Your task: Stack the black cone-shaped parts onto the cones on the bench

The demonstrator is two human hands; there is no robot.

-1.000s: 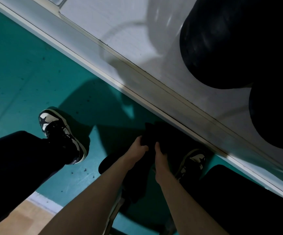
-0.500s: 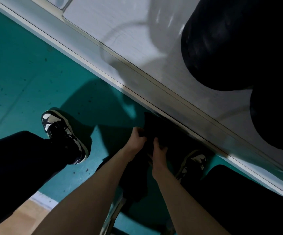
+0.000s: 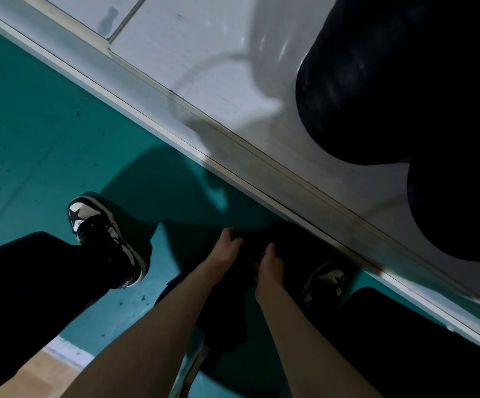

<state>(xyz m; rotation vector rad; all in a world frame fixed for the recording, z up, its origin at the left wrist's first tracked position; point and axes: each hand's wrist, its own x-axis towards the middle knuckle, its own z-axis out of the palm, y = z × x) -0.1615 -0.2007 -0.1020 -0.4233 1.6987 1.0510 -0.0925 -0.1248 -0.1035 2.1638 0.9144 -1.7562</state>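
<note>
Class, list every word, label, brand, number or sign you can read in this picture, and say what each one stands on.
No words, letters or numbers are readable.
Only sign: a black star on the left shoe's white toe; a similar one, dim, on the right shoe.
Black cones on the bench and the black part gripped by the left hand and right hand: too dark to show any label.
</note>
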